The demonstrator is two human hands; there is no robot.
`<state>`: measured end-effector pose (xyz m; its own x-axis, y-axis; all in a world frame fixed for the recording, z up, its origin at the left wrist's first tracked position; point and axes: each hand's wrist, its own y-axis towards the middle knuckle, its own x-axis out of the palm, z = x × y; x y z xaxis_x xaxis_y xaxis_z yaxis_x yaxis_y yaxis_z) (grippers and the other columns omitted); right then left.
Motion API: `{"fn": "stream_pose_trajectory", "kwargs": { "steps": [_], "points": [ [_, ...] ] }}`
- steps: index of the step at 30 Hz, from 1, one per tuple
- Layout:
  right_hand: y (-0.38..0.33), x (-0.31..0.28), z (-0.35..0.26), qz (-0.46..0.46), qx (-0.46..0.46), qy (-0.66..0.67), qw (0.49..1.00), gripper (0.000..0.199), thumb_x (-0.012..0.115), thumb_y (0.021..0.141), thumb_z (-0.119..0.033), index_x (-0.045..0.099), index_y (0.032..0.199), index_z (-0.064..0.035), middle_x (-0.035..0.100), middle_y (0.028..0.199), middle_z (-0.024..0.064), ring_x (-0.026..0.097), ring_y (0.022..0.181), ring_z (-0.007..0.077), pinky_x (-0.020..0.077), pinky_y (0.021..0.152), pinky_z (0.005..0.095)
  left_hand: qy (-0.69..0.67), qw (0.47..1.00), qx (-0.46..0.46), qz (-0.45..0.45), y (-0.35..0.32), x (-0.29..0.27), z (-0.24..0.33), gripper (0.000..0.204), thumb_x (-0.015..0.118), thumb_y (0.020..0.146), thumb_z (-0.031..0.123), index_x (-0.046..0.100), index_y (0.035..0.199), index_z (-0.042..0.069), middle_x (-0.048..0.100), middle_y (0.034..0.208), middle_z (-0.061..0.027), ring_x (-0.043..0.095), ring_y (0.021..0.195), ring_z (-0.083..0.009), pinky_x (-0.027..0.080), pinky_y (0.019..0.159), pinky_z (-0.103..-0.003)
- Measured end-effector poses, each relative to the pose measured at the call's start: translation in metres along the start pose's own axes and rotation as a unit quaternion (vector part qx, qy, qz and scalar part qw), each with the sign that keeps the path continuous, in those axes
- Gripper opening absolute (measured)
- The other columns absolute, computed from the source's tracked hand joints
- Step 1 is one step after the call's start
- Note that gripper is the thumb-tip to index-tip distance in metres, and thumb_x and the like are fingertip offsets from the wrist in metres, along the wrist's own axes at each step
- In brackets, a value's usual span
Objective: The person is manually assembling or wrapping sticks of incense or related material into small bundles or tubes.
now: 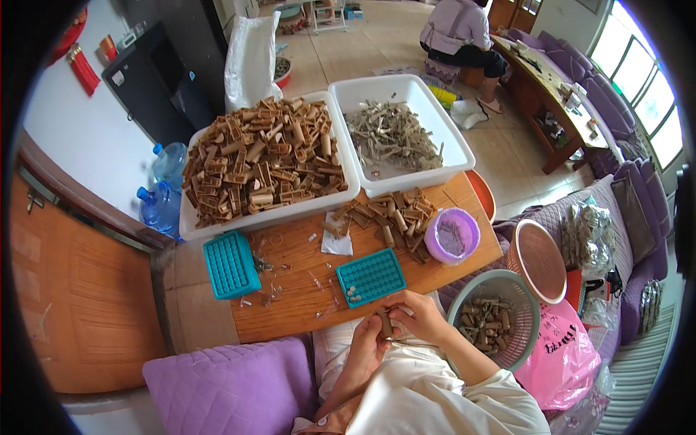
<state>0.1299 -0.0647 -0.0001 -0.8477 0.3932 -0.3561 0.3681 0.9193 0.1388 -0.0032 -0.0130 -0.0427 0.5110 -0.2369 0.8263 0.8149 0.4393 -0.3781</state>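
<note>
Steady hold, light touch

By the near edge of the wooden surface point(261, 319), near the teal tray point(372, 278), the left hand point(368, 345) and right hand point(422, 316) meet at a brown casing point(386, 325). The left grip grasps it; best keep that steady while the right works lightly at the upper end. Fingers hide its inner face; whether the right pinches anything, I cannot tell.
</note>
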Motion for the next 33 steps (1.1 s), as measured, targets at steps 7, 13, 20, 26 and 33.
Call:
{"fn": "stream_pose_trajectory", "kwargs": {
  "steps": [7, 13, 20, 26, 33],
  "points": [
    [-0.007, 0.0, 0.009, 0.004, -0.02, -0.004, 1.0, 0.01, 0.056, 0.074, 0.0, 0.055, 0.084, -0.0012, 0.059, 0.082, 0.0121, 0.059, 0.073, 0.0267, 0.0477, 0.062, 0.0312, 0.049, 0.998, -0.009, 0.03, -0.002, 0.007, -0.006, 0.026, 0.04, 0.09, 0.024, 0.046, 0.108, 0.007, 0.057, 0.087, -0.0008, 0.058, 0.069, -0.0089, 0.041, 0.043, -0.016],
    [-0.029, 0.001, 0.023, 0.002, -0.019, 0.011, 1.0, 0.008, 0.054, 0.075, 0.0, 0.053, 0.083, 0.0004, 0.059, 0.083, 0.0128, 0.059, 0.073, 0.0279, 0.0473, 0.062, 0.0312, 0.046, 0.994, -0.042, 0.089, -0.01, 0.007, -0.021, 0.022, 0.041, 0.09, 0.024, 0.048, 0.102, 0.007, 0.055, 0.081, 0.0, 0.056, 0.068, -0.009, 0.034, 0.042, -0.016],
    [-0.051, -0.006, 0.024, 0.018, 0.045, 0.054, 0.997, 0.008, 0.055, 0.076, -0.001, 0.053, 0.084, -0.0004, 0.059, 0.085, 0.0117, 0.059, 0.072, 0.0226, 0.0474, 0.063, 0.0289, 0.113, 0.989, -0.07, 0.061, -0.017, 0.02, -0.027, 0.02, 0.041, 0.09, 0.023, 0.049, 0.103, 0.009, 0.056, 0.084, 0.0003, 0.057, 0.071, -0.0103, 0.035, 0.043, -0.017],
    [-0.056, -0.02, 0.018, -0.002, 0.067, 0.075, 0.995, 0.01, 0.055, 0.076, 0.001, 0.052, 0.085, -0.0009, 0.058, 0.088, 0.0102, 0.059, 0.076, 0.0198, 0.0472, 0.066, 0.0278, 0.036, 0.991, -0.128, 0.03, -0.008, -0.004, -0.04, 0.025, 0.044, 0.089, 0.024, 0.049, 0.107, 0.008, 0.056, 0.084, -0.0005, 0.058, 0.073, -0.0122, 0.037, 0.044, -0.017],
    [-0.053, -0.027, 0.014, -0.008, 0.002, 0.017, 1.0, 0.012, 0.054, 0.074, 0.003, 0.049, 0.084, -0.0005, 0.057, 0.085, 0.0116, 0.058, 0.074, 0.0227, 0.0463, 0.063, 0.0299, 0.018, 0.992, -0.124, -0.009, -0.01, 0.013, -0.033, 0.021, 0.043, 0.089, 0.024, 0.048, 0.097, 0.005, 0.056, 0.08, -0.004, 0.058, 0.07, -0.013, 0.04, 0.043, -0.017]
  ]
}}
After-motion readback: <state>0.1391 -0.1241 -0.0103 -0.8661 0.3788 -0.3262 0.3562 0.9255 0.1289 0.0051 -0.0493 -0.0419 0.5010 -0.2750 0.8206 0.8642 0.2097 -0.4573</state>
